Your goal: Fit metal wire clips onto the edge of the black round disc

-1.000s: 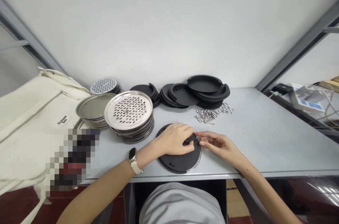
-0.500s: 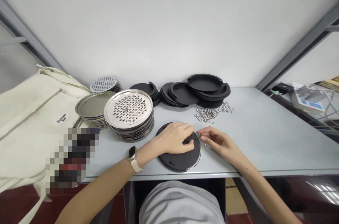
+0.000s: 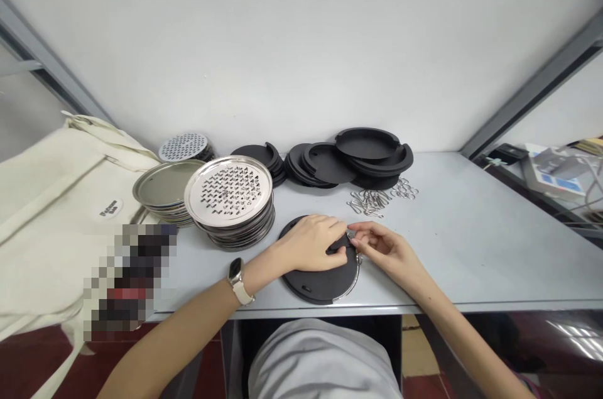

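Observation:
A black round cover (image 3: 315, 286) with a metal rim showing at its right edge lies flat near the table's front edge. My left hand (image 3: 313, 245) rests across it, thumb and fingers closed around a dark raised part at its right side. At that same edge, my right hand (image 3: 384, 247) pinches a small metal hook (image 3: 358, 257), partly hidden by the fingers, against the cover. Just behind the right hand lies a loose pile of metal hooks (image 3: 369, 202), with several metal rings (image 3: 405, 189) beside it.
Stacked metal grater discs (image 3: 229, 193) stand left of the cover, beside a stack of plain round plates (image 3: 164, 186). More black round covers (image 3: 367, 146) are piled along the wall. A cream cloth bag (image 3: 51, 210) fills the left side. Metal shelf posts (image 3: 532, 81) flank the table.
My right hand has moved slightly left, bringing the metal hook from beside the cover to its edge. My left hand stays on the cover.

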{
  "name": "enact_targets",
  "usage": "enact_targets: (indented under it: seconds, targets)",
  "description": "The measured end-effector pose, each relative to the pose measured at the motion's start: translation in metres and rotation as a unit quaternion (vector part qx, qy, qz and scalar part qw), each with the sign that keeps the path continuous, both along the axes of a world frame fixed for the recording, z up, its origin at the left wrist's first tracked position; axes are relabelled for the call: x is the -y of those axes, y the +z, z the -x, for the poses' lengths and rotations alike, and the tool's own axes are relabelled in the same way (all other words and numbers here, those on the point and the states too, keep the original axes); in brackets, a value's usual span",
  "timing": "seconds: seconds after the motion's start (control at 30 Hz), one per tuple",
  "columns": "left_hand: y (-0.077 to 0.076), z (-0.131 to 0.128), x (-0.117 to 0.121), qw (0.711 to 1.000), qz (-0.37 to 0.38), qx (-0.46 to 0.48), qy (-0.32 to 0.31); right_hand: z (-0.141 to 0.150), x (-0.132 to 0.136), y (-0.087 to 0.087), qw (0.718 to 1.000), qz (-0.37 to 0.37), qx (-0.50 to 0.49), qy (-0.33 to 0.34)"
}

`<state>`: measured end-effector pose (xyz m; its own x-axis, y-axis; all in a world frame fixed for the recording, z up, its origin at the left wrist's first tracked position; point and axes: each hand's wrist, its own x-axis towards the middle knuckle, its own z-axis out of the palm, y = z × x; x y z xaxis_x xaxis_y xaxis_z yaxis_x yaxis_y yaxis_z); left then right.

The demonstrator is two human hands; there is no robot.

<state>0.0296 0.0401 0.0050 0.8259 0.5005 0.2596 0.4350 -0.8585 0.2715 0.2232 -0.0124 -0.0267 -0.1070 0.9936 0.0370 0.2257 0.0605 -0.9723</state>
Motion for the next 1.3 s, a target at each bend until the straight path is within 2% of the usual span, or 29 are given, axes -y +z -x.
enact_targets:
  seconds: [0.33, 0.6, 0.77, 1.0, 1.3]
  targets:
    - [0.002, 0.001, 0.000, 1.000, -0.003, 0.000, -0.003, -0.005, 0.000, -0.005, 1.000, -0.012, 0.009, 0.020]
    - [0.002, 0.001, 0.000, 1.000, 0.008, -0.004, 0.000, -0.006, 0.004, 0.005, 0.996, -0.022, 0.076, 0.046]
    - [0.001, 0.001, 0.000, 1.000, -0.005, 0.000, 0.000, -0.013, 0.009, 0.010, 0.993, 0.005, 0.087, 0.074]
    - [0.000, 0.001, -0.001, 1.000, -0.014, 0.000, -0.002, -0.023, 0.006, 0.012, 0.990, 0.054, 0.049, 0.123]
    - [-0.001, 0.002, -0.001, 1.000, -0.021, 0.005, -0.002, -0.021, 0.000, 0.009, 0.992, 0.060, 0.021, 0.110]
